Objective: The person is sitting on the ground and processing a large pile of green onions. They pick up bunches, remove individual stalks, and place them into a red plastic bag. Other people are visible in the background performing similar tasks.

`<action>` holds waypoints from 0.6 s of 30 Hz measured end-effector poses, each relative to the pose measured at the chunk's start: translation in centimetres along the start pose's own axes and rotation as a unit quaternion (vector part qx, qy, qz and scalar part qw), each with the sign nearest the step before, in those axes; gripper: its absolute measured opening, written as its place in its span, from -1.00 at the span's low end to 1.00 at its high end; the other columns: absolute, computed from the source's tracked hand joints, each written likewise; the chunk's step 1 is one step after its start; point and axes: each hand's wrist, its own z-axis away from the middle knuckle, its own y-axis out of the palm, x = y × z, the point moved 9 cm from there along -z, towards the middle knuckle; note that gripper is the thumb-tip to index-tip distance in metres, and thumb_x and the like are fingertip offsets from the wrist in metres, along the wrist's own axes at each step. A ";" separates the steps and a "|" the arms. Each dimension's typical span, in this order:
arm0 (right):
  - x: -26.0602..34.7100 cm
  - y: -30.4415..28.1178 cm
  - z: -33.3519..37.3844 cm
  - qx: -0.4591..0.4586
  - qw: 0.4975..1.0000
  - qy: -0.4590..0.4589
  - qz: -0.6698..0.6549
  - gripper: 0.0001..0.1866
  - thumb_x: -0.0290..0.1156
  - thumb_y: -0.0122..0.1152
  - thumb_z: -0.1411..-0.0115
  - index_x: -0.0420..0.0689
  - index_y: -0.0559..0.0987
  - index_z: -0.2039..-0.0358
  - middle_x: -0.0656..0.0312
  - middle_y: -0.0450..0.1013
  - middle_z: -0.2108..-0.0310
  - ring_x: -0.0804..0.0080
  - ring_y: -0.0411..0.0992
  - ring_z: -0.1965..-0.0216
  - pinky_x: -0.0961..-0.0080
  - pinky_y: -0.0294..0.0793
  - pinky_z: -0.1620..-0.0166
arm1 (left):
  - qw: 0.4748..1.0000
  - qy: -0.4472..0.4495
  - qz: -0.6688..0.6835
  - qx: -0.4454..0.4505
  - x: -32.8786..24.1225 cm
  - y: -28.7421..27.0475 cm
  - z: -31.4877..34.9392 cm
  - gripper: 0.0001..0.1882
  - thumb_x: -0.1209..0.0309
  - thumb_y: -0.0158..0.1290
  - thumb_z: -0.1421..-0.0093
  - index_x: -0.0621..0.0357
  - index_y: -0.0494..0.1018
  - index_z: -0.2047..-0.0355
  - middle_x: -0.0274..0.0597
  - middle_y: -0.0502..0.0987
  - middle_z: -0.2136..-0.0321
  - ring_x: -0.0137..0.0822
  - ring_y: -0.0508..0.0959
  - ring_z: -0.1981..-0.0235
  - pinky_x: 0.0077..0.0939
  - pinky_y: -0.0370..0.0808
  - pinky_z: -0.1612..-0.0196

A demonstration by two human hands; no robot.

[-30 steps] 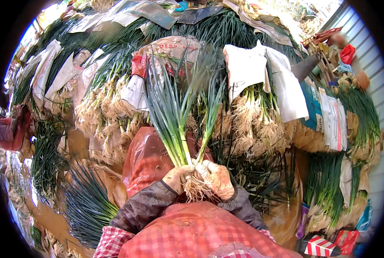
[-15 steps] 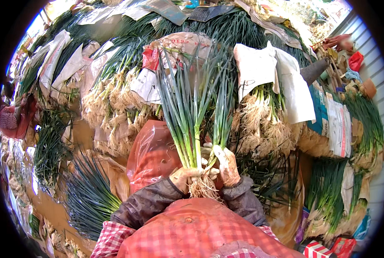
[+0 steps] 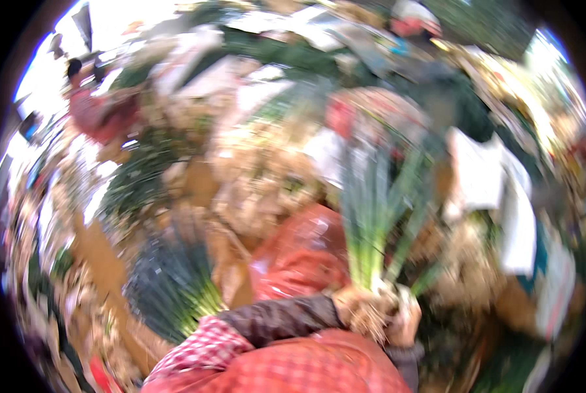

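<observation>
In front of me a bunch of green onions [image 3: 366,242] stands upright, leaves pointing away and pale roots hanging toward my lap. My left hand [image 3: 347,305] is closed round its white lower stems from the left. On the other side, my right hand [image 3: 408,319] is closed at the base of the same bunch, beside the roots. A few leaves lean out to the right above it. Motion smears the fingers, so their exact grip on single stalks is hard to make out.
To my left lies a heap of green onions [image 3: 172,288]. Red plastic sheeting [image 3: 303,252] bulges just beyond my left hand. Farther off are piled onions with their roots outward [image 3: 267,173] and a white sack [image 3: 483,170]. A person in red [image 3: 103,111] is at far left.
The view has swung left and blurred, so the hands, onions and piles sit farther right in the picture. Both hands stay at the base of the bunch.
</observation>
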 end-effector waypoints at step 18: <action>3.8 2.0 -4.8 0.044 0.978 0.052 -0.199 -0.60 -0.32 -0.14 -0.38 -0.37 0.44 -0.05 -0.10 0.39 -0.09 0.10 0.36 -0.10 0.32 0.32 -0.13 | 0.993 0.066 0.087 0.048 -0.3 -4.5 0.3 -0.71 0.33 0.09 -0.14 0.22 0.50 0.15 -0.22 0.61 0.40 -0.41 0.59 0.47 -0.56 0.57 0.39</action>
